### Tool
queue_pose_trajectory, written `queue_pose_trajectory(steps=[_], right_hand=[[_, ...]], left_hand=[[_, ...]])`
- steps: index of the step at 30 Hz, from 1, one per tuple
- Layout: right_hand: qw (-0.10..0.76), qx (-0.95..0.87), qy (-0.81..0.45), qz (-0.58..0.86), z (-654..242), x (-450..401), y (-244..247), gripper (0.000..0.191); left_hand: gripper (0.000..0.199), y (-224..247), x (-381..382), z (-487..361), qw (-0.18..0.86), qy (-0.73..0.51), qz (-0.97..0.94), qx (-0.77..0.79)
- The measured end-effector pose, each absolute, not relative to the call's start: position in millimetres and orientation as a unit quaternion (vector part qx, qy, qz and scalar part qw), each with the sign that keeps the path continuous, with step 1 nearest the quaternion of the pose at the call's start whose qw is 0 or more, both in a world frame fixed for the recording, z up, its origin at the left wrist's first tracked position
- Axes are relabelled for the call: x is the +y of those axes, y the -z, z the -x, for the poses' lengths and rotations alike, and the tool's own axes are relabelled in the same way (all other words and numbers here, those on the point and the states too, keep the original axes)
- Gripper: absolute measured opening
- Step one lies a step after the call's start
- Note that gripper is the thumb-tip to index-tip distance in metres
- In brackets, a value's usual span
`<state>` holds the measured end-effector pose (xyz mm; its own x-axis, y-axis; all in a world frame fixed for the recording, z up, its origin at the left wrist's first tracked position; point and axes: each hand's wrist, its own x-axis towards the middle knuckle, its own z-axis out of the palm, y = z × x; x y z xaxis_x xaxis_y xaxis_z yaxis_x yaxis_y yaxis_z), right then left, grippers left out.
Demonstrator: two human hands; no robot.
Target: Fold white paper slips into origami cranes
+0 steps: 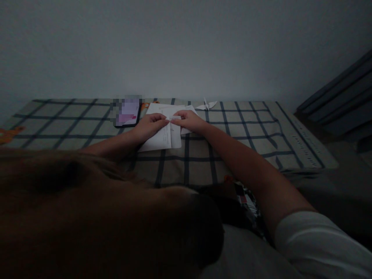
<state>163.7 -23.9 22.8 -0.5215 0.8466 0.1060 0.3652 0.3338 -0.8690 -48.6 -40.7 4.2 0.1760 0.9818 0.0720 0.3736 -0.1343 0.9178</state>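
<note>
My left hand (151, 124) is closed in a pinch, thumb and forefinger on a small folded piece of white paper (174, 117). From the other side my right hand (188, 119) pinches the same piece, and the fingertips of both hands nearly meet. Below the hands lie white paper sheets (158, 142) with some writing and a crease. Part of the sheets is hidden by my hands. Just beyond my right hand rests a folded paper bird (207, 105) with pointed wings. The picture is dark, so the folds of the small piece are hard to make out.
A phone (128, 112) with a lit screen, partly pixelated, lies left of the sheets. The checked cloth (244, 131) covers the table up to the wall (186, 46). A big blurred brown shape (116, 224), like a dog's head, fills the lower left. Dark curtain-like folds (343, 85) hang right.
</note>
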Motion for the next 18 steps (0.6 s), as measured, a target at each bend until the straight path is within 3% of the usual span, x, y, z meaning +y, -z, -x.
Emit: queue_pose_trajectory(steps=[9,13,18], right_hand=[[0.320,-0.799,-0.358,0.362,-163,-14,-9,0.025],[0.339,-0.804,-0.326,0.365,-162,-11,-5,0.019],[0.331,-0.778,-0.387,0.367,-164,-12,-8,0.021]], left_hand=[[0.025,-3,-35,47,0.465,-0.381,-0.609,0.517],[0.025,1,-32,46,0.500,-0.390,-0.586,0.504],[0.024,2,-33,42,0.481,-0.409,-0.581,0.514]])
